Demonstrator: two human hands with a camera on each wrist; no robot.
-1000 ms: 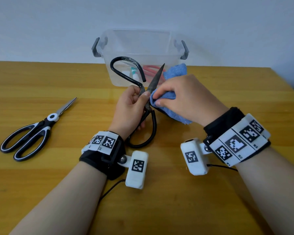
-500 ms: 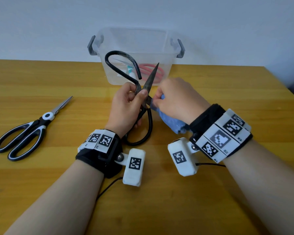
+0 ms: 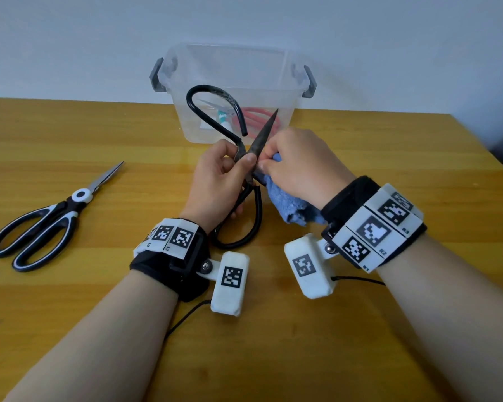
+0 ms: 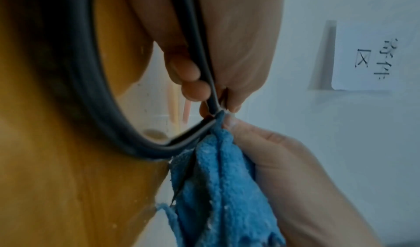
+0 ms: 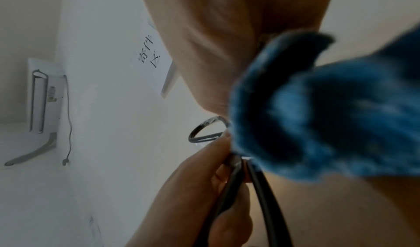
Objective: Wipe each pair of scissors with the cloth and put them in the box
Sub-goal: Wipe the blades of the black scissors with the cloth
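My left hand (image 3: 221,175) grips a pair of black iron scissors (image 3: 262,132) near the pivot, blade tip pointing up towards the box. One big loop handle (image 3: 212,97) rises in front of the box, the other (image 3: 244,227) hangs below my palm. My right hand (image 3: 296,166) pinches a blue cloth (image 3: 288,203) against the blade's base, right beside my left thumb. In the left wrist view the blue cloth (image 4: 218,184) hangs from the right fingertips (image 4: 229,123) below the dark handle (image 4: 95,89). The clear plastic box (image 3: 233,68) stands behind, with red-handled scissors (image 3: 259,117) inside.
Black-and-white scissors (image 3: 50,219) lie shut on the wooden table (image 3: 360,329) at the left, blades pointing up-right. The box has grey clip handles (image 3: 157,76) at both ends and stands against the white wall. The table's right edge shows at the far right.
My right hand has slid the cloth down the blade from near the tip to its base by my left thumb. The bare blade tip now shows; both hands stay in place.
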